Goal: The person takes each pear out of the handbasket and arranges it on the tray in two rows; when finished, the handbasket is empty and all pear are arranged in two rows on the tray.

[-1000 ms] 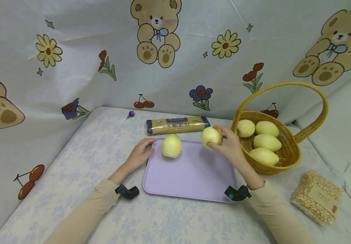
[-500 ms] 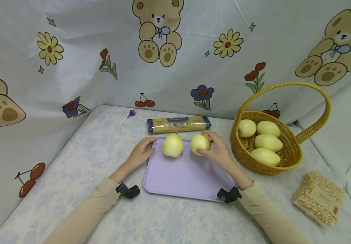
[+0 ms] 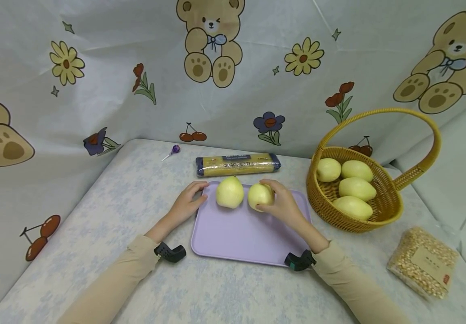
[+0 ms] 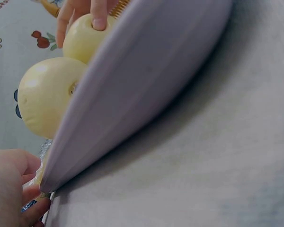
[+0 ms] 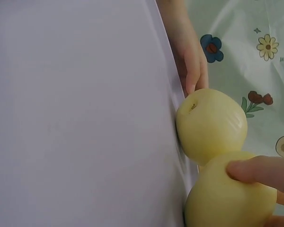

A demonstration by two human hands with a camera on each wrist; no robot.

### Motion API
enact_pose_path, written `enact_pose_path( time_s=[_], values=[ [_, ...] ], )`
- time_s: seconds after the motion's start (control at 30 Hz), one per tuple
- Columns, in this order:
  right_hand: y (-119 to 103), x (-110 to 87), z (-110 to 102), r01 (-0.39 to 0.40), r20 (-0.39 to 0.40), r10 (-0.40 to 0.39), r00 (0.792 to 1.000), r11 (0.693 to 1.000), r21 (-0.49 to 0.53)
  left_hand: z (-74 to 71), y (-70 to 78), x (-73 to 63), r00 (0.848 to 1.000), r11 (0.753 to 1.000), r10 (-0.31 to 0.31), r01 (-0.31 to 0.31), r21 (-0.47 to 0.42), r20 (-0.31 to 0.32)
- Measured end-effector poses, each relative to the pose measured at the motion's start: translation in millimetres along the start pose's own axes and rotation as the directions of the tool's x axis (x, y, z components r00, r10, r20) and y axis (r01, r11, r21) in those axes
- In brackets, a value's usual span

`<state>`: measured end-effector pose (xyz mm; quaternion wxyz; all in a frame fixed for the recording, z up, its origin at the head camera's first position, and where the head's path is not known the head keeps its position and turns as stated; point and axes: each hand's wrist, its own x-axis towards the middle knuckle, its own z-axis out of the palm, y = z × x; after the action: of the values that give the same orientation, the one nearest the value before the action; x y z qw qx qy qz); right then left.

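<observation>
Lilac tray (image 3: pixel 233 238), likely steadied by the left hand (image 3: pixel 185 206) pinching its far-left corner; the right hand (image 3: pixel 286 206) pinches a pale fruit (image 3: pixel 259 198) near the far edge, beside a second fruit (image 3: pixel 229 192).

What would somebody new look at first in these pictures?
Probably the big wicker basket on the right side of the table, with four pale fruits inside. Next, the lilac tray in the middle, with the right hand holding one round fruit beside another. A winking teddy bear on the cloth behind stands out too.
</observation>
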<state>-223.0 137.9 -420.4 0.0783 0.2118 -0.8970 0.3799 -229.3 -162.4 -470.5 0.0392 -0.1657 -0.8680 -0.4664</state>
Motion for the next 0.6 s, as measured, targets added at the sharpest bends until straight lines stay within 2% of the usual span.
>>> enact_pose_path(
  time_s=[0.17,0.4,0.6],
  values=[
    [2.0,0.0,0.8,0.021,0.011,-0.021,1.0,1.0,0.0,0.0,0.4,0.8,1.0,1.0,-0.013,0.013,-0.003,0.006],
    [5.6,0.4,1.1,0.021,0.067,-0.023,0.998,0.999,0.032,0.1,1.4,1.2,1.0,1.0,-0.016,0.016,0.009,0.013],
    [6.1,-0.8,0.9,0.036,0.062,-0.04,0.997,0.998,0.059,0.4,2.2,0.8,1.0,1.0,-0.012,0.013,-0.016,0.005]
  ],
)
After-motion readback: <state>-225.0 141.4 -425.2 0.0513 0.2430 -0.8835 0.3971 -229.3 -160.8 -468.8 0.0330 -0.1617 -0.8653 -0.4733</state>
